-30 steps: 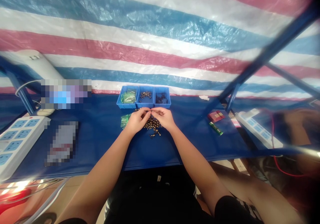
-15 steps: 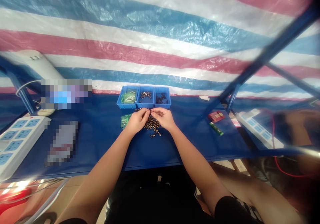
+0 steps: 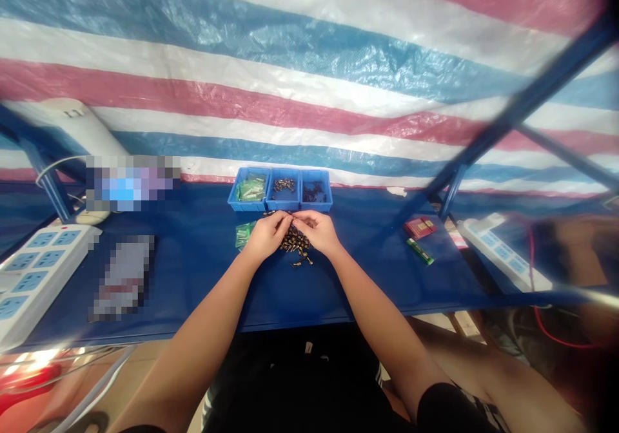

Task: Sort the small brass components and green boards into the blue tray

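Observation:
My left hand (image 3: 265, 233) and my right hand (image 3: 316, 230) meet over a heap of small brass-coloured metal parts (image 3: 296, 245) on the blue table (image 3: 203, 272). Both hands are closed in a pinch, fingertips touching at a tiny piece I cannot make out. Small green parts (image 3: 243, 233) lie just left of my left hand. Behind the hands stand three joined blue trays (image 3: 282, 189), holding green pieces, brass pieces and dark pieces.
White power strips lie at the far left (image 3: 29, 272) and at the right (image 3: 503, 256). A red packet (image 3: 420, 227) and a green stick (image 3: 420, 250) lie to the right. A striped tarp (image 3: 309, 78) hangs behind, and blue frame bars (image 3: 512, 111) cross the right side.
Both hands have stayed over the heap with only slight finger movement. The view has shifted a little.

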The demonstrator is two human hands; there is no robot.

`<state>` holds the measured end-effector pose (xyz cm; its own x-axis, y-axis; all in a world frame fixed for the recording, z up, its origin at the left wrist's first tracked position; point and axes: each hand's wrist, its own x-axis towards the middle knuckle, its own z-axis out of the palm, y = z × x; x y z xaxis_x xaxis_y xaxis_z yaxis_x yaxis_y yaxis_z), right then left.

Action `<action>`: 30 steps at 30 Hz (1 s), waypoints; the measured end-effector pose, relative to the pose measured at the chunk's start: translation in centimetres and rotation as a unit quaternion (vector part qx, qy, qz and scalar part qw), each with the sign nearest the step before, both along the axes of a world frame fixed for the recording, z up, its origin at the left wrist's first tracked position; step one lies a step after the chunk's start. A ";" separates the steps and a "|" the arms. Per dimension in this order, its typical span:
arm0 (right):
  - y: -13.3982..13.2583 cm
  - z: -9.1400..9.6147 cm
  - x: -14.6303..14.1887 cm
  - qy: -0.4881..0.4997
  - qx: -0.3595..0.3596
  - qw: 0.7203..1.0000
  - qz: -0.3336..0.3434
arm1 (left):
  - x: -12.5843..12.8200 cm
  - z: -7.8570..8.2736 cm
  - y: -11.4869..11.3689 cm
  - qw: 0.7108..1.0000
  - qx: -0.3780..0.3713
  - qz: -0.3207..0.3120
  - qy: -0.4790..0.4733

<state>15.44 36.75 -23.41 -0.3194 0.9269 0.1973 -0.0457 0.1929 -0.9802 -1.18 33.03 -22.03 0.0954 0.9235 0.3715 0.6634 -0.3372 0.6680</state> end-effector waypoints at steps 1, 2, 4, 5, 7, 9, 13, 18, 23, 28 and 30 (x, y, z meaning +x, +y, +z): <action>0.1 0.0 0.0 -0.001 -0.002 1.000 -0.005 | 0.0 -0.1 0.0 1.000 0.004 0.002 -0.001; 0.1 0.0 0.1 -0.002 -0.003 1.000 -0.010 | 0.0 -0.1 0.0 1.000 0.009 0.005 -0.002; 0.3 0.0 0.2 -0.005 -0.003 1.000 -0.015 | 0.0 -0.2 0.0 1.000 0.014 0.008 -0.004; 0.3 0.0 0.2 -0.005 -0.002 1.000 -0.015 | 0.0 -0.3 0.0 1.000 0.014 0.007 -0.006; 0.3 -0.1 0.2 -0.004 0.000 1.000 -0.012 | 0.0 -0.2 0.0 1.000 0.013 0.003 -0.007; 0.2 -0.2 0.1 0.000 0.001 1.000 -0.006 | 0.0 0.0 0.0 1.000 0.009 -0.004 -0.007; 0.1 -0.1 0.1 -0.003 -0.001 1.000 -0.006 | 0.1 0.2 -0.1 1.000 -0.001 -0.017 -0.005; 0.3 0.0 0.2 -0.009 0.006 1.000 -0.015 | 0.1 -0.3 0.0 1.000 0.008 0.001 -0.023; 0.2 -0.2 0.0 -0.007 0.002 1.000 -0.005 | 0.0 -0.4 0.1 1.000 0.009 0.001 -0.016; 0.4 -0.5 0.2 0.008 -0.026 1.000 0.004 | 0.1 0.0 0.0 1.000 0.005 -0.006 0.000; 0.6 -0.3 0.4 0.008 -0.065 0.998 0.011 | 0.1 0.1 -0.1 1.000 0.017 0.023 0.003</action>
